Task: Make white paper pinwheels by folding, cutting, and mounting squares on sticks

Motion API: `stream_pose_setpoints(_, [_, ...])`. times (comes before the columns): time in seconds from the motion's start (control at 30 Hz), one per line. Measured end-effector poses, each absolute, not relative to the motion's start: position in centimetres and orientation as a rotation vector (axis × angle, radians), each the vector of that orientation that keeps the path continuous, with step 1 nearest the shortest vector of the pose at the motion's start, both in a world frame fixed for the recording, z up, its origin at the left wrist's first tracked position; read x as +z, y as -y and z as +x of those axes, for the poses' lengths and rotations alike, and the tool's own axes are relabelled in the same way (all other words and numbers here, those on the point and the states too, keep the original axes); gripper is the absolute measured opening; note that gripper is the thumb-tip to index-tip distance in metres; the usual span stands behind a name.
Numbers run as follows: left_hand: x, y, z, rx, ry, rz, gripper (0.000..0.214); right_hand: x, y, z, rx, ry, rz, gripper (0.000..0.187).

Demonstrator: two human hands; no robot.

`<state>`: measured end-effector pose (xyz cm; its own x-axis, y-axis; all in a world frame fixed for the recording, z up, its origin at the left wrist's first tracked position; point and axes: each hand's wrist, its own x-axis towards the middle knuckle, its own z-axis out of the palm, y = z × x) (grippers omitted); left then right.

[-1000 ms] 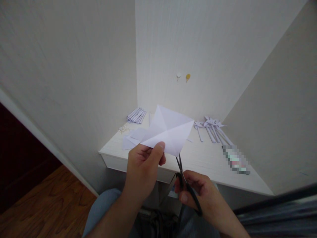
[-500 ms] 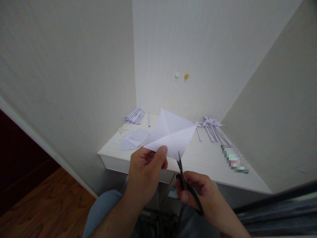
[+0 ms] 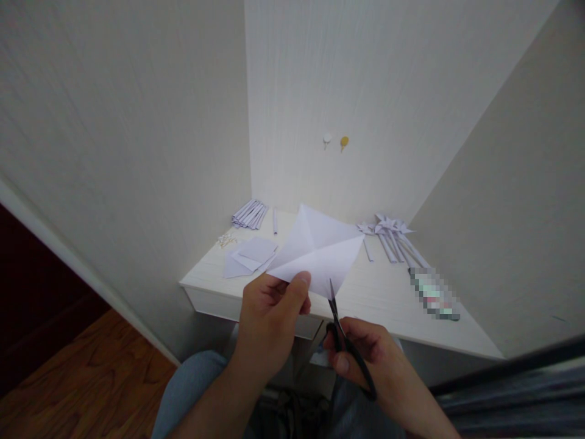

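Pinched between the thumb and fingers of my left hand (image 3: 274, 311) is a square sheet of white paper (image 3: 315, 247), creased along its diagonals and held cornerwise above the desk. My right hand (image 3: 365, 353) grips black-handled scissors (image 3: 337, 320) by their loops. The blades point up and away from me, at the paper's near corner, with one blade showing over the sheet. Whether the blades are fully closed I cannot tell. Left of the held sheet, several loose paper squares (image 3: 251, 253) lie overlapping on the desk.
On the white desk (image 3: 375, 305), a bundle of rolled paper sticks (image 3: 250, 214) and a single paper stick (image 3: 275, 221) lie at the back left, near small pins (image 3: 225, 240). Paper pinwheels (image 3: 392, 227) rest at the back right, behind a blurred-out object (image 3: 434, 294). Two hooks (image 3: 344, 142) are on the wall.
Hands, paper and scissors stay almost in place. The sheet has shifted very slightly right and down, and the scissors remain at its near corner.
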<state>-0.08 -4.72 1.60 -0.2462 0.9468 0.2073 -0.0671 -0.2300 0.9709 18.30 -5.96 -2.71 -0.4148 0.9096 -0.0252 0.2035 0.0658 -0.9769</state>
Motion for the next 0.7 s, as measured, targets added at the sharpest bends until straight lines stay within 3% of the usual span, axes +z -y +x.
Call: stream_pose_setpoints(0.7, [1.59,4.21,0.03,1.557,-1.225,1.185,0.036,-3.06,6.08,18.33,1.380,1.635,-1.208,0.053])
